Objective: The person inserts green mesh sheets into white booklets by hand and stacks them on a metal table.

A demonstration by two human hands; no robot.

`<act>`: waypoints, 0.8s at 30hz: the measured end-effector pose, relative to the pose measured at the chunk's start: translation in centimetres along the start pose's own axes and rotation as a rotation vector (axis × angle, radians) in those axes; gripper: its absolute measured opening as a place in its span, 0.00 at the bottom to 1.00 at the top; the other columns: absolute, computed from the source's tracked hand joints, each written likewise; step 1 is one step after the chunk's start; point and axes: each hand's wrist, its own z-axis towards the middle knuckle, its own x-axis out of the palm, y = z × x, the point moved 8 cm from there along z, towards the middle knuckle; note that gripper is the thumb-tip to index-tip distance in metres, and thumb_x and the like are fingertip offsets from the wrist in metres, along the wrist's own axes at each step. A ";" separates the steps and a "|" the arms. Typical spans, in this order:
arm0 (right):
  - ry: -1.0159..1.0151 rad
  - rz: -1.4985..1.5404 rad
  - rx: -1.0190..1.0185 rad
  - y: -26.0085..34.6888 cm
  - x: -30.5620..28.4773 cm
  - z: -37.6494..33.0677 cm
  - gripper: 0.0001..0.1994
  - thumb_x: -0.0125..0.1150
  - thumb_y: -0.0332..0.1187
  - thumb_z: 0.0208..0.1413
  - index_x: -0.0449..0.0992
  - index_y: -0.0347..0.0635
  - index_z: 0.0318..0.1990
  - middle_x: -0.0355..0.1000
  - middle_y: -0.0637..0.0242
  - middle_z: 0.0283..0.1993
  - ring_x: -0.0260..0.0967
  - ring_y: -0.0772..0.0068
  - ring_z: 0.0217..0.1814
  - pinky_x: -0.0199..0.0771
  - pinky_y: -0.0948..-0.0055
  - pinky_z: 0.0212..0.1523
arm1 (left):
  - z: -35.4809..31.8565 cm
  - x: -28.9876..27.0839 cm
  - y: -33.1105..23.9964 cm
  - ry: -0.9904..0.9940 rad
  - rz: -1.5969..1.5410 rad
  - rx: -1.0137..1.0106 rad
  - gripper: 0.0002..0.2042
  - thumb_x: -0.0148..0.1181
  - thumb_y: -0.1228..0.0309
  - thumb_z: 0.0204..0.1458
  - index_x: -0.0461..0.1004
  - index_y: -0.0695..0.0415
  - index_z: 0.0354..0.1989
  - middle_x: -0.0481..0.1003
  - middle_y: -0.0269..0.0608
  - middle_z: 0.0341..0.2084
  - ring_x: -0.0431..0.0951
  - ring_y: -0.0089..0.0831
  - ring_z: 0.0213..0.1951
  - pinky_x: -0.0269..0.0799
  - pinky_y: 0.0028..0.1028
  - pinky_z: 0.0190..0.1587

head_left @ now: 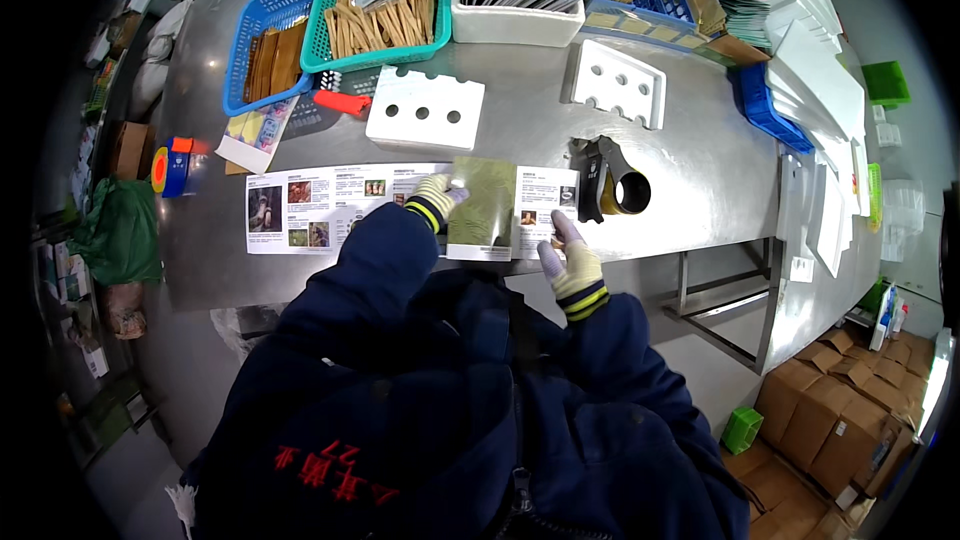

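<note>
A long printed leaflet [320, 213] lies across the near edge of the metal table, with text and small photos on white panels. Its green panel [481, 202] stands out between the white ones, near my chest. My left hand [440, 198], in a pale glove with a striped cuff, has its fingers bent and closed at the left edge of that panel. Beside the leaflet's right end is my right hand [572, 255], gloved alike, thumb and forefinger apart. To its right sits a black tape dispenser [602, 180] with a roll of tape.
Two white foam blocks with holes [424, 112] [619, 83] lie farther back. A red tool [342, 102] is by the left block. Behind stand a blue basket [236, 70], a green basket [443, 5] of wooden sticks and a foam box [515, 25] of grey sheets. Cartons [830, 410] fill the lower right.
</note>
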 end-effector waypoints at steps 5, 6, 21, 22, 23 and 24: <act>0.100 0.589 0.631 -7.7 8.5 5.0 0.30 0.60 0.34 0.51 0.58 0.28 0.58 0.70 0.46 0.46 0.69 0.62 0.48 0.67 0.71 0.48 | 0.6 -2.3 1.9 -0.111 0.148 -0.028 0.19 0.63 0.68 0.48 0.71 0.64 0.46 0.76 0.43 0.34 0.76 0.27 0.31 0.74 0.27 0.26; 0.136 0.427 0.605 -8.7 9.1 5.9 0.26 0.60 0.37 0.51 0.64 0.30 0.54 0.72 0.49 0.43 0.70 0.62 0.46 0.67 0.70 0.46 | 0.0 -1.4 0.1 -0.021 0.143 -0.065 0.19 0.63 0.67 0.48 0.71 0.64 0.46 0.76 0.45 0.35 0.75 0.28 0.30 0.72 0.25 0.22; 0.194 -0.212 -0.190 12.9 2.8 4.3 0.18 0.49 0.46 0.58 0.73 0.38 0.35 0.70 0.54 0.23 0.70 0.55 0.27 0.68 0.64 0.31 | -15.3 -9.3 -26.1 -0.202 0.244 0.813 0.17 0.58 0.56 0.51 0.75 0.62 0.31 0.72 0.38 0.20 0.72 0.27 0.26 0.66 0.25 0.32; 0.272 -0.182 -0.189 11.7 3.0 3.9 0.17 0.48 0.45 0.59 0.73 0.38 0.35 0.71 0.56 0.24 0.71 0.58 0.28 0.69 0.66 0.31 | -15.4 -10.4 -25.9 -0.236 0.329 0.721 0.17 0.58 0.57 0.51 0.75 0.63 0.31 0.73 0.38 0.22 0.72 0.27 0.27 0.67 0.26 0.32; 0.339 -0.157 -0.182 10.1 3.0 4.0 0.17 0.47 0.44 0.59 0.73 0.38 0.36 0.72 0.57 0.24 0.72 0.60 0.29 0.70 0.68 0.32 | -15.8 -11.2 -26.4 -0.299 0.328 0.735 0.16 0.58 0.58 0.51 0.75 0.63 0.31 0.74 0.39 0.22 0.73 0.27 0.27 0.67 0.27 0.32; 0.373 -0.217 0.034 7.5 2.8 4.7 0.16 0.47 0.43 0.60 0.73 0.38 0.37 0.74 0.58 0.30 0.73 0.63 0.31 0.72 0.70 0.36 | -17.0 -12.9 -26.2 -0.393 0.360 0.675 0.16 0.58 0.58 0.51 0.75 0.63 0.31 0.74 0.41 0.22 0.74 0.29 0.27 0.67 0.27 0.33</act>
